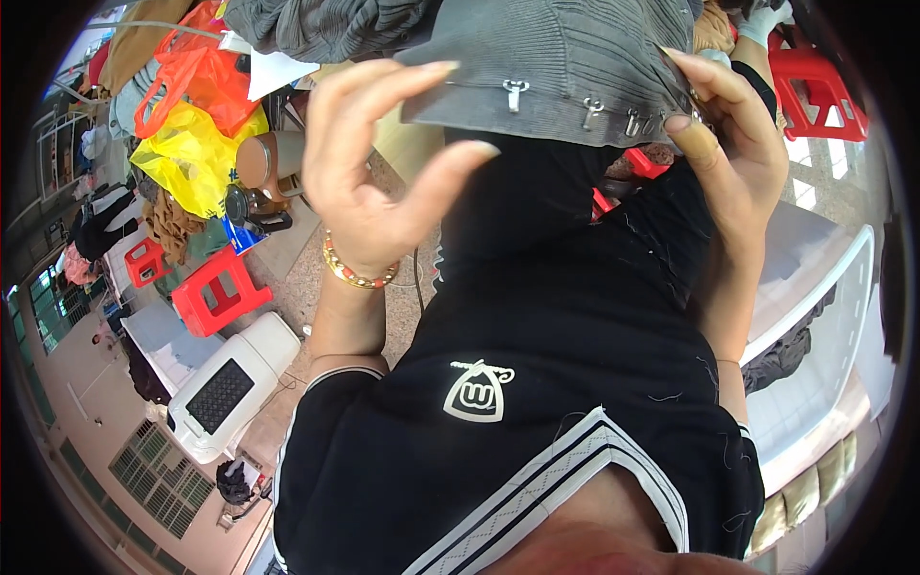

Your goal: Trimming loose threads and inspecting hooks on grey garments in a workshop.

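Observation:
A grey ribbed knit garment (537, 72) spreads out in front of me at the top of the view. Several small metal hook clasps sit along its near edge, one of them a silver clasp (516, 94) left of the middle. My left hand (369, 172) is at the garment's left corner, index fingertip over the cloth, thumb stretched well apart below the edge. At the right edge, my right hand (733, 144) curls around the cloth, its thumb beside the clasps. Its rear fingers are partly hidden.
More grey knit cloth (326, 29) lies beyond my left hand. To the left are an orange-red bag (206, 72), a yellow plastic bag (192, 158), a red stool (220, 292) and a white machine case (235, 383). Another red stool (819, 91) and a white-edged table (815, 316) are at right.

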Available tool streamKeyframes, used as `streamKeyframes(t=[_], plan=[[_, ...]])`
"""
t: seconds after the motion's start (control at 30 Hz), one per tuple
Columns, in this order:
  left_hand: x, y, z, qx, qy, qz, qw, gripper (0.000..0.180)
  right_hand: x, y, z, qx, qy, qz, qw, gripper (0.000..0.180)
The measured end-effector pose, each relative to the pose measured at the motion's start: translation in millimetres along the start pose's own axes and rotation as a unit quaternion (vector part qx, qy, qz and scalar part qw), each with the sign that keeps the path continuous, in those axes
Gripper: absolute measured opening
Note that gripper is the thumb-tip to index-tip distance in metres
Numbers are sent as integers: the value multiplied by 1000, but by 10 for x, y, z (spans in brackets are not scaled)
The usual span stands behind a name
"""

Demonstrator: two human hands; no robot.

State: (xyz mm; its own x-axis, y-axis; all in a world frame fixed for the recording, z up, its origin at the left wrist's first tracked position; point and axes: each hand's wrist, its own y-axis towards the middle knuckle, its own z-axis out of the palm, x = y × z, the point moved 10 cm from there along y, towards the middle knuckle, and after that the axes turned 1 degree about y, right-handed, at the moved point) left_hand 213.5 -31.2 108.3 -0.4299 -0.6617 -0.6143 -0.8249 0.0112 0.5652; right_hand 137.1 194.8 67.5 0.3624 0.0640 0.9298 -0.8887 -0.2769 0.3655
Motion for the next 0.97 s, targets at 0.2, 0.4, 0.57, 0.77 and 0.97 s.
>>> streamKeyframes(t=[0.2, 0.4, 0.57, 0.77, 0.97], plan=[[-161, 36, 197, 24, 108, 23, 994, 60, 154, -11, 24, 53, -157, -73, 983, 38], [-242, 35, 260, 35, 145, 44, 988, 58, 311, -4, 146, 80, -201, -140, 966, 45], [-277, 5, 268, 19, 142, 38, 989, 57, 374, 20, 201, 75, -244, -152, 955, 45], [-279, -8, 304, -1, 141, 38, 989, 52, 394, 18, 225, 67, -256, -167, 950, 46], [-297, -38, 299, -22, 180, 54, 982, 48, 307, -1, 156, 50, -274, -94, 956, 47]])
